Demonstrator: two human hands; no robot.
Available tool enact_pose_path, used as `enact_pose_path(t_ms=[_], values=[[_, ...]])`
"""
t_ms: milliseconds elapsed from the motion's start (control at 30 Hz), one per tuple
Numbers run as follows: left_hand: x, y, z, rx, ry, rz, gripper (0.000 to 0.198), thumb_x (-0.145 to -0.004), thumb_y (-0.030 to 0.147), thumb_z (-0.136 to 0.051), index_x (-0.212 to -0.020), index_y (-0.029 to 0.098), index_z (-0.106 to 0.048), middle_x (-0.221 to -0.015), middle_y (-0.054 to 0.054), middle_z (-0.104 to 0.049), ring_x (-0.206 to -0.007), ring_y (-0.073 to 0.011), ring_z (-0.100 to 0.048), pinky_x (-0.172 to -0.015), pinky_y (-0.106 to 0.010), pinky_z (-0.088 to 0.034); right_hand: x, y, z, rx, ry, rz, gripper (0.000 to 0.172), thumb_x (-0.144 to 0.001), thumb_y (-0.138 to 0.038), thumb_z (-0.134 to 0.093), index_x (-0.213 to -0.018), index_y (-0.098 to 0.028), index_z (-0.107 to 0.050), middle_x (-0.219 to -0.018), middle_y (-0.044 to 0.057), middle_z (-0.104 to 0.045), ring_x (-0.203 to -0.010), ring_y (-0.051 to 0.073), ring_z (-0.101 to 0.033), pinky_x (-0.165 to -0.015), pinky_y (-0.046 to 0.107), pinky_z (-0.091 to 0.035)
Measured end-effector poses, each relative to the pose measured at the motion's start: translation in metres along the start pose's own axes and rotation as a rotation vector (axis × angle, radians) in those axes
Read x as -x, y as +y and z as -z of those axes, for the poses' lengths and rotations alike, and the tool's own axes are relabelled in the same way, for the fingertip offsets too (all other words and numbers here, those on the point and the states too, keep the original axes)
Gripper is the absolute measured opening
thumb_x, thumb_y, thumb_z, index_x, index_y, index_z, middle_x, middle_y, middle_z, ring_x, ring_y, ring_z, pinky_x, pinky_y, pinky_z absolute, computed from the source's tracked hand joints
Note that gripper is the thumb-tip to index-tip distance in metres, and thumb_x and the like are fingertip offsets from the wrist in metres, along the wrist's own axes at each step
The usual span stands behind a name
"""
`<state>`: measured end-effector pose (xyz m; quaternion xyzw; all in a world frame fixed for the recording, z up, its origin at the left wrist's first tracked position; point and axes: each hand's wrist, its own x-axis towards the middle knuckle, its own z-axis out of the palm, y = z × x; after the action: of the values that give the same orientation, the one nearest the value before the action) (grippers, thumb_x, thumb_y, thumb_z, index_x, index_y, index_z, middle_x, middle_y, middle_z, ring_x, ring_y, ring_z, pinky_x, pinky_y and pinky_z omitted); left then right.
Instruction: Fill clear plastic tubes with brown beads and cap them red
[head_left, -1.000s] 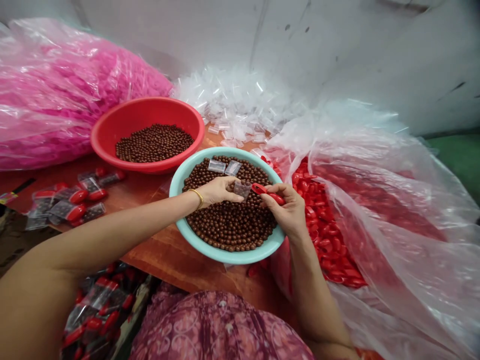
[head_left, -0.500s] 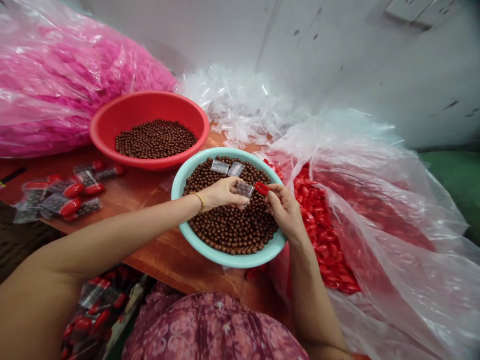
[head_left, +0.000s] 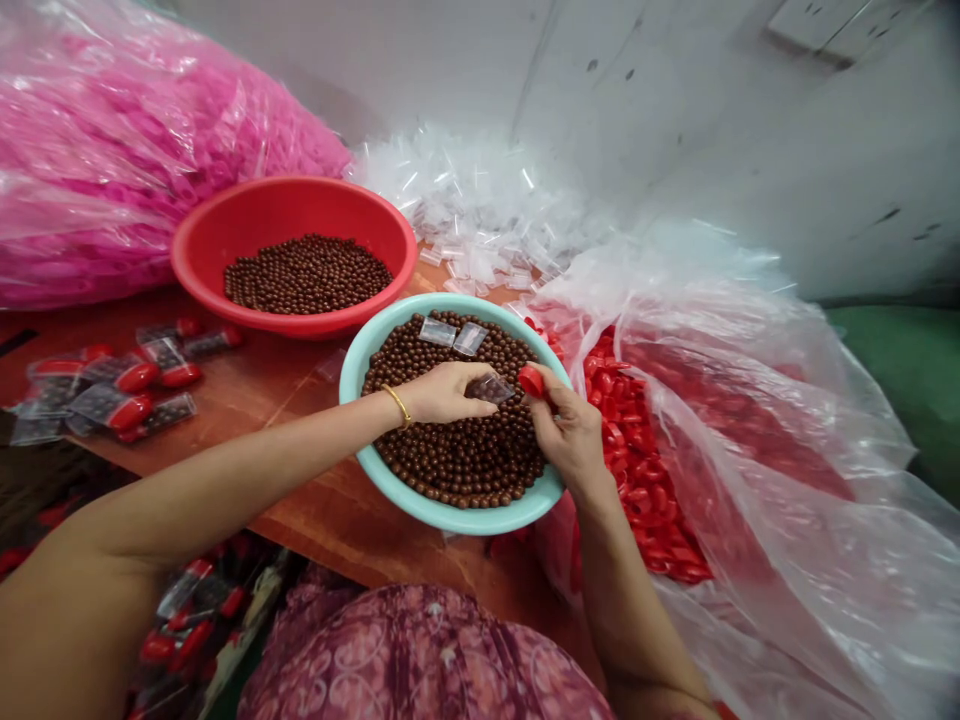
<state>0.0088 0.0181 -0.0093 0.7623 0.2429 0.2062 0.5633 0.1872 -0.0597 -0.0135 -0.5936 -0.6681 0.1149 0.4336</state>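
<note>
Over a light-blue basin heaped with brown balls, my left hand is closed on a small clear container with brown balls inside. Opposite it, my right hand pinches a red cap between thumb and fingers. The cap is close to the container's end but apart from it. Two clear containers lie on top of the balls near the basin's far side.
A red basin of brown balls stands at the back left. Capped containers lie on the table's left. An open bag of red caps is at the right. Clear containers pile at the back beside a bag of pink pieces.
My left hand has tilted the clear container toward the right. My right hand has turned the red cap so that its round side shows. The cap is still apart from the container.
</note>
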Motion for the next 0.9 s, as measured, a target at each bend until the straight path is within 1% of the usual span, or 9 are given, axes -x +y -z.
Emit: enact_pose_path(t_ms=[100, 167, 267, 433, 567, 667, 800, 867, 900], values=[[0.003, 0.005, -0.002, 0.048, -0.068, 0.026, 0.012, -0.077, 0.021, -0.055, -0.085, 0.014, -0.050, -0.070, 0.002, -0.057, -0.065, -0.0117, -0.057, -0.065, -0.025, -0.046, 0.000, -0.003, -0.005, 0.146, 0.037, 0.165, 0.036, -0.084, -0.016, -0.047, -0.118, -0.021, -0.059, -0.104, 0.006, -0.069, -0.091, 0.017, -0.065, -0.086, 0.033, -0.052], [0.006, 0.009, -0.003, 0.068, -0.100, 0.040, 0.013, -0.080, 0.022, -0.051, -0.089, 0.014, -0.049, -0.064, 0.003, -0.055, -0.060, -0.0106, -0.056, -0.062, -0.024, -0.046, 0.000, -0.007, -0.008, 0.241, 0.062, 0.219, 0.039, -0.084, -0.013, -0.044, -0.119, -0.020, -0.059, -0.096, 0.006, -0.070, -0.085, 0.018, -0.065, -0.082, 0.033, -0.053], [0.007, 0.012, -0.002, 0.063, -0.081, 0.048, 0.016, -0.081, 0.026, -0.049, -0.092, 0.014, -0.048, -0.061, 0.005, -0.051, -0.053, -0.0092, -0.052, -0.057, -0.022, -0.043, 0.000, -0.013, -0.011, 0.388, 0.084, 0.276, 0.041, -0.084, -0.012, -0.041, -0.121, -0.017, -0.058, -0.081, 0.006, -0.068, -0.070, 0.018, -0.063, -0.071, 0.034, -0.054], [0.008, 0.012, -0.003, -0.062, 0.079, -0.050, 0.018, -0.072, 0.025, -0.054, -0.085, 0.014, -0.051, -0.073, 0.002, -0.053, -0.066, -0.0109, -0.049, -0.063, -0.024, -0.041, 0.004, -0.022, -0.010, 0.360, 0.006, 0.336, 0.045, -0.087, -0.013, -0.041, -0.131, -0.018, -0.049, -0.081, 0.006, -0.066, -0.071, 0.018, -0.063, -0.070, 0.032, -0.055], [0.008, 0.012, -0.004, -0.115, 0.189, -0.007, 0.010, -0.065, 0.022, -0.053, -0.067, 0.015, -0.046, -0.062, 0.005, -0.045, -0.060, -0.0091, -0.040, -0.056, -0.021, -0.033, 0.007, -0.026, -0.014, 0.283, -0.034, 0.375, 0.050, -0.088, -0.012, -0.043, -0.137, -0.017, -0.040, -0.091, 0.008, -0.067, -0.084, 0.018, -0.065, -0.078, 0.031, -0.054], [0.008, 0.012, -0.006, -0.090, 0.226, 0.014, 0.010, -0.061, 0.022, -0.052, -0.062, 0.016, -0.043, -0.058, 0.006, -0.042, -0.057, -0.0084, -0.038, -0.052, -0.020, -0.030, 0.007, -0.026, -0.018, 0.264, -0.035, 0.390, 0.052, -0.087, -0.012, -0.042, -0.139, -0.015, -0.037, -0.098, 0.011, -0.067, -0.089, 0.019, -0.065, -0.080, 0.033, -0.054], [0.008, 0.011, -0.008, -0.090, 0.231, 0.064, 0.012, -0.059, 0.023, -0.053, -0.059, 0.016, -0.043, -0.056, 0.006, -0.042, -0.055, -0.0081, -0.038, -0.050, -0.020, -0.029, 0.004, -0.023, -0.011, 0.181, -0.107, 0.352, 0.044, -0.087, -0.017, -0.044, -0.131, -0.016, -0.050, -0.098, 0.010, -0.070, -0.085, 0.019, -0.067, -0.077, 0.033, -0.055], [0.007, 0.012, -0.010, -0.076, 0.177, 0.085, 0.011, -0.059, 0.024, -0.053, -0.059, 0.016, -0.045, -0.056, 0.005, -0.044, -0.054, -0.0082, -0.040, -0.049, -0.019, -0.030, 0.000, -0.021, -0.004, 0.099, -0.111, 0.302, 0.034, -0.088, -0.024, -0.044, -0.117, -0.018, -0.061, -0.094, 0.008, -0.071, -0.078, 0.018, -0.067, -0.072, 0.031, -0.054], [0.007, 0.014, -0.010, -0.074, 0.137, 0.088, 0.011, -0.060, 0.024, -0.053, -0.060, 0.016, -0.046, -0.055, 0.005, -0.045, -0.052, -0.0082, -0.041, -0.048, -0.019, -0.030, -0.002, -0.020, -0.001, 0.058, -0.074, 0.270, 0.031, -0.089, -0.028, -0.043, -0.108, -0.019, -0.067, -0.087, 0.007, -0.072, -0.073, 0.017, -0.066, -0.069, 0.030, -0.054]])
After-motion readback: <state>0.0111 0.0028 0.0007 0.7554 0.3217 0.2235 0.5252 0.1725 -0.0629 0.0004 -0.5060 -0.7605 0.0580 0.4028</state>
